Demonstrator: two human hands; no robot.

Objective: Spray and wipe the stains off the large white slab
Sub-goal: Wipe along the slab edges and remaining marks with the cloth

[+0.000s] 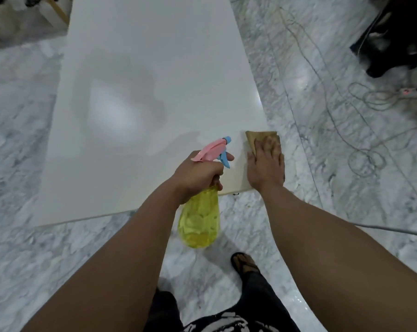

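Observation:
A large white slab (140,97) lies flat on the marble floor and runs away from me. My left hand (197,176) grips the neck of a yellow spray bottle (199,224) with a pink and blue trigger head, its nozzle aimed over the slab's near right part. My right hand (266,166) lies flat, fingers spread, on a tan cloth (260,137) at the slab's near right corner. No stains stand out on the glossy surface; a bright glare patch sits near its middle.
Grey-white marble floor (322,140) surrounds the slab. Loose cables (368,161) coil on the right, near a power strip (416,93) and a black object (394,37). Wooden furniture (22,15) stands at the far left. My sandalled foot (244,263) is below the slab's near edge.

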